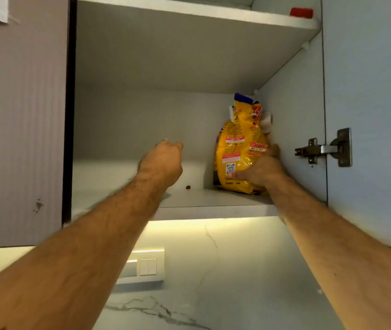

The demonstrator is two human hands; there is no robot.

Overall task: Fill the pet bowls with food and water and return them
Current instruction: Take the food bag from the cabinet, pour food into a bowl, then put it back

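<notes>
Up high, right hand (261,169) gripping yellow food bag (239,148), print illegible

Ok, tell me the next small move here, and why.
Probably draw the yellow food bag forward off the shelf. The right hand already holds its lower part, it stands upright against the cabinet's right wall, and the left hand is free to steady it.

White cupboard shelf (213,201) carries a yellow food bag (239,148) standing upright at its right end and 1 small brown pellet (188,187) near the middle
</notes>
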